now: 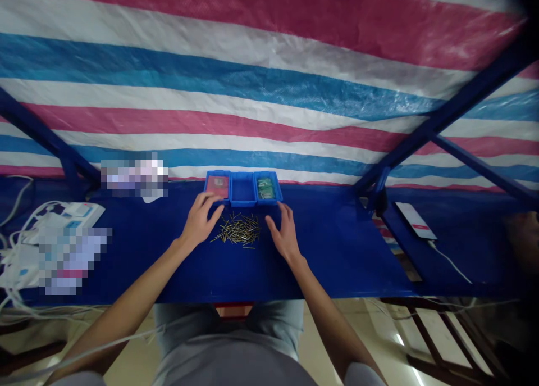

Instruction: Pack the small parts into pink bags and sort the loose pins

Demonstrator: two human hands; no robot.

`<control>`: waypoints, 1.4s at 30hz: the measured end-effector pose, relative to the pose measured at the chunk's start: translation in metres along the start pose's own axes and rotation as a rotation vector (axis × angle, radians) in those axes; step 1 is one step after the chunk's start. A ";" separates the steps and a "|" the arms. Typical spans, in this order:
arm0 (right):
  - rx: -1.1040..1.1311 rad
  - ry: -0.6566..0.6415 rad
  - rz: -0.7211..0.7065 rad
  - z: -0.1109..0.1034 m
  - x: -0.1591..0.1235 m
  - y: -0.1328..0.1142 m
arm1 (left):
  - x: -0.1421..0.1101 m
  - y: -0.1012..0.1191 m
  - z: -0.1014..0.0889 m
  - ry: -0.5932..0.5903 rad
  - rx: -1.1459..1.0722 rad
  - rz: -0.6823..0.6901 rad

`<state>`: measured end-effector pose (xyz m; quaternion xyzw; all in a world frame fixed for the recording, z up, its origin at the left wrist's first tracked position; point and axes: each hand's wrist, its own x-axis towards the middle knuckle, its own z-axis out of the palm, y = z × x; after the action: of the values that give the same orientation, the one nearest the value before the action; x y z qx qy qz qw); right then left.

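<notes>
Nearest: a grey shirt (231, 366) on the person's body, and two bare forearms go forward from it to the tabletop (337, 257).

Left hand: the left hand (197, 222) rests with its fingers at the front of the left bin (206, 188), near the pins.

Right hand: the right hand (285, 231) rests on the tabletop, fingertips just beside the pins and just in front of the right bin (278, 186).

Grip: on both hands the fingers stand spread apart, and they are clamped on nothing.

Pins: a loose heap of thin brass-coloured pins (238, 230) lies between the hands, with a few pins apart from it.

Progress: the heap is not yet gathered up, and no hand carries a pin.

Bins: three blue plastic bins stand side by side. The left shows something reddish, the right something greenish, both too small to tell. The middle bin (243, 204) shows its blue floor.

Around: a white power strip (71, 214) is at far left, and a phone (415, 220) is at right.
</notes>
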<state>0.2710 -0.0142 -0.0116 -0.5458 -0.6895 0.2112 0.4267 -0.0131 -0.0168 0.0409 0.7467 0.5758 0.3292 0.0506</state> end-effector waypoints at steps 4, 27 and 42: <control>-0.093 -0.356 -0.133 -0.004 -0.024 -0.002 | -0.056 -0.014 -0.010 -0.335 0.036 0.040; 0.139 -0.272 0.117 0.085 -0.015 -0.048 | -0.045 0.014 0.069 -0.345 0.039 0.193; 0.286 -0.259 0.181 0.085 -0.004 -0.041 | -0.030 0.023 0.068 -0.409 -0.207 0.190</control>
<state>0.1779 -0.0156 -0.0281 -0.5077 -0.6497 0.4127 0.3872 0.0395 -0.0305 -0.0151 0.8395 0.4439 0.2316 0.2112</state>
